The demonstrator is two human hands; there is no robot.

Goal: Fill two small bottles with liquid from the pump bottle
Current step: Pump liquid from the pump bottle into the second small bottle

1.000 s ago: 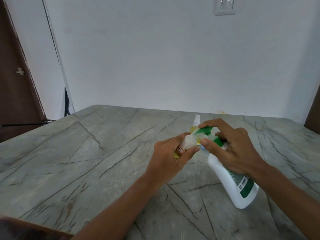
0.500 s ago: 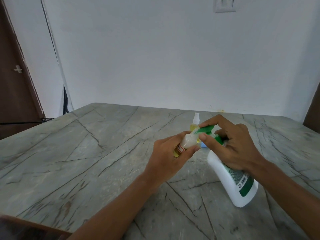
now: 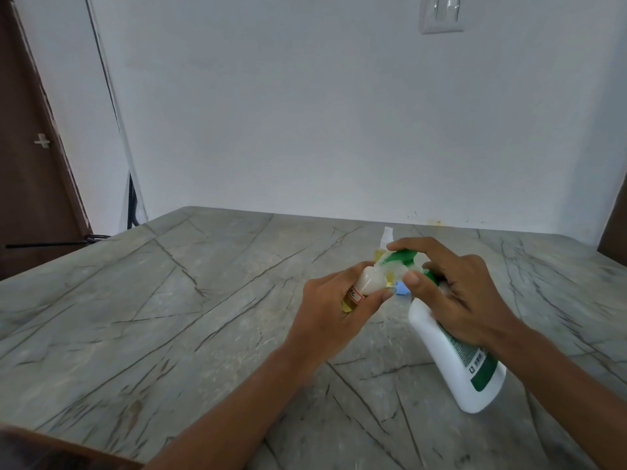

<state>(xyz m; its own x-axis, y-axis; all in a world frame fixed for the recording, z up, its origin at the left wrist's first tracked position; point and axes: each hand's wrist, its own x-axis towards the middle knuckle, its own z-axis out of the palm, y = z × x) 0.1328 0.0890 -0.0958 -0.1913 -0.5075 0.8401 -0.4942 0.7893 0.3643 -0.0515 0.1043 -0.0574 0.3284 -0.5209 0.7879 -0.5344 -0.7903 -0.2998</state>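
Leaning pump bottle: white body nearest, tilted leftward, its base seemingly on the table.
Right hand: wrapped over the bottle's neck, forefinger laid on the green pump head, thumb tucked under the spout.
Left hand: curled round the small bottle, pinching it between thumb and fingers, tilted so its mouth met the spout.
Blue cap: lay between the hands, partly hidden.
Second small bottle: stood just beyond the pump head, yellow with a white top; fill level could not be told.
Risk: a hard press probably would have squirted liquid past the narrow mouth onto fingers and table; the leaning bottle could have slipped sideways, and a slick small bottle might have twisted loose.
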